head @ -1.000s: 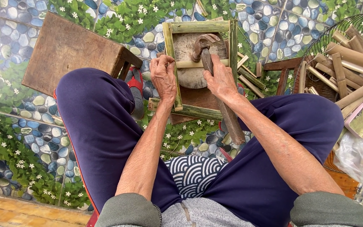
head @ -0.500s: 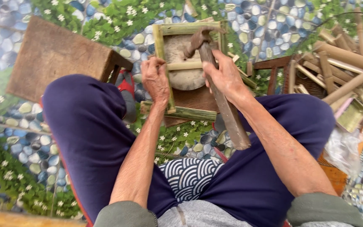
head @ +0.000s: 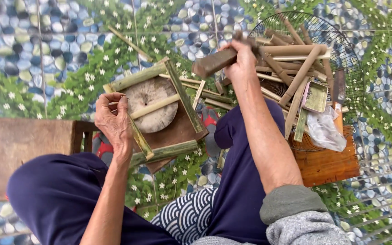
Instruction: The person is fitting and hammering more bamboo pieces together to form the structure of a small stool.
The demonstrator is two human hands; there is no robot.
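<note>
A frame of green bamboo strips lies over a round wooden block on a brown board, between my knees. My left hand rests on the frame's left strip, with thumb and forefinger pinched together at its upper end; whether they hold something small I cannot tell. My right hand is raised above and to the right of the frame. It grips a hammer by its thick wooden handle; the head is mostly hidden behind the fingers.
A round wire basket at the right holds several bamboo sticks, a small green tray and a plastic bag, on an orange-brown wooden stand. A wooden stool stands at the left. Loose strips lie behind the frame.
My right hand has lifted the hammer off the frame, up and to the right. My left hand has stayed on the frame's left strip. The view has swung right.
</note>
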